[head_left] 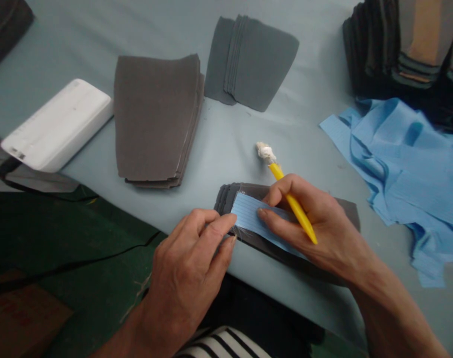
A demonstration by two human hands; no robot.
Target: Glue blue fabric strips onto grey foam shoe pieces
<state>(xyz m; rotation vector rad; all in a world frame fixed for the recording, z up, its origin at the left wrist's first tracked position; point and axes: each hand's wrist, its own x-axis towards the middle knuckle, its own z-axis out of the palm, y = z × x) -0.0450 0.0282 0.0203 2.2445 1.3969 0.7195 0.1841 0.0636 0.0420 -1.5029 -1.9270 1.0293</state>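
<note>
A blue ribbed fabric strip (250, 213) lies lengthwise on a small stack of dark grey fabric pieces (347, 208) at the table's front edge. My left hand (192, 263) is closed, its thumb and fingertips pinching at the strip's left end. My right hand (316, 223) is closed around a yellow-handled brush (291, 199) held between its fingers. White paste coats the brush's tip, which points up and away from the strip. The right thumb and index fingertip also rest on the strip's middle. The strip's right end is hidden under my right hand.
Brown-grey fabric pieces (155, 119) are stacked at left, with grey-green pieces (259, 62) fanned out behind. A white power bank (58, 124) with a black cable sits at the left edge. Blue strips (398, 154) are heaped at right, below dark stacks (375, 44).
</note>
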